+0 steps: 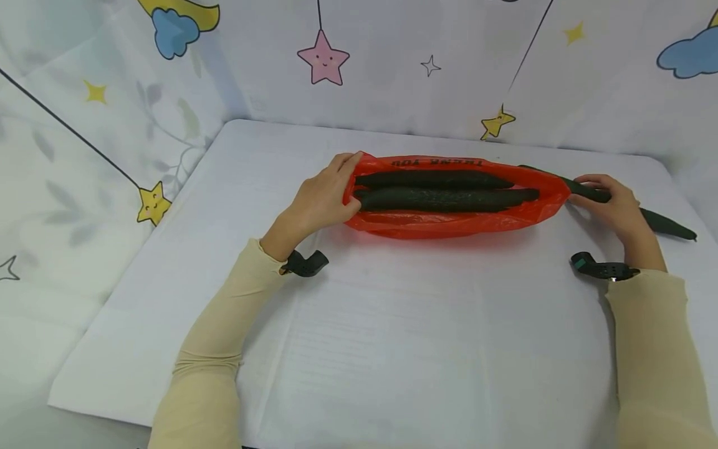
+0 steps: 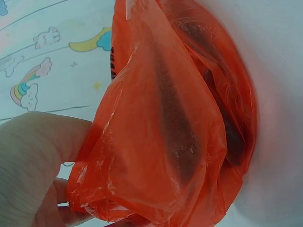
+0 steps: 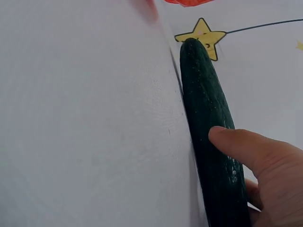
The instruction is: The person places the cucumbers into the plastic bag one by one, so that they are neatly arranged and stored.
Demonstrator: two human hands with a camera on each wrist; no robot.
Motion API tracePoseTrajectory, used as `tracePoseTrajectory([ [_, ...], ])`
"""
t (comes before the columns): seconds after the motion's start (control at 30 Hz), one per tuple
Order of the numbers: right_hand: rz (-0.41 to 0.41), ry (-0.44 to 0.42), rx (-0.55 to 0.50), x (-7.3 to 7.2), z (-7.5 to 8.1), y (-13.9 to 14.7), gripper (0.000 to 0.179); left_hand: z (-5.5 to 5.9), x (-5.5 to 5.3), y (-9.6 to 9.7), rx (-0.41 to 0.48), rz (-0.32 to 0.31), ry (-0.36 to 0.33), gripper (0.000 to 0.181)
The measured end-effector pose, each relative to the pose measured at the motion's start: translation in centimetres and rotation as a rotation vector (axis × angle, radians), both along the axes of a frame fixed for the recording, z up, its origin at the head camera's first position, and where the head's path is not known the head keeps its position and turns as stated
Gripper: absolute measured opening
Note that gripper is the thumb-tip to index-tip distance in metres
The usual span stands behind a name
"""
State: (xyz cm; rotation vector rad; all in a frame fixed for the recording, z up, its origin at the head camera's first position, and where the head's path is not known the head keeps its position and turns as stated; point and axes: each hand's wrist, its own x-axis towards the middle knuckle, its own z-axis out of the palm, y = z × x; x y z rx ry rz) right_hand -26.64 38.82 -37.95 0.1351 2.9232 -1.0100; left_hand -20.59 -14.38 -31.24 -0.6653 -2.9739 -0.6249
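A red plastic bag (image 1: 449, 228) lies on its side near the back of the table, with its long mouth spread toward me. Two dark green cucumbers (image 1: 443, 199) lie side by side inside it. My left hand (image 1: 322, 196) grips the bag's left end; in the left wrist view, the bunched plastic (image 2: 142, 156) hides some of its fingers. At the bag's right end, my right hand (image 1: 617, 209) holds another cucumber (image 1: 667, 224) around its middle, thumb across it. That cucumber slants, its far tip partly behind the bag.
A white table (image 1: 381, 337) spreads beneath both arms. Behind it hangs a pale cloth (image 1: 381, 100) printed with stars and clouds. Each wrist wears a small black camera, such as the right camera (image 1: 603, 268).
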Motion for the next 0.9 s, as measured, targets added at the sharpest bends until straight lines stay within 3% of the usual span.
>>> tracePoseTrajectory([
  [0.4,0.037,0.111,0.049,-0.42,-0.75,0.10,0.058,-0.11,0.01,0.00,0.004,-0.002,-0.010,0.076],
  [0.7,0.055,0.157,0.048,-0.18,-0.22,-0.29,0.056,0.07,0.00,-0.05,0.010,0.001,-0.005,0.076],
  [0.9,0.049,0.120,0.058,0.16,0.24,-0.75,0.060,-0.11,0.03,-0.04,0.015,0.003,-0.023,0.076],
])
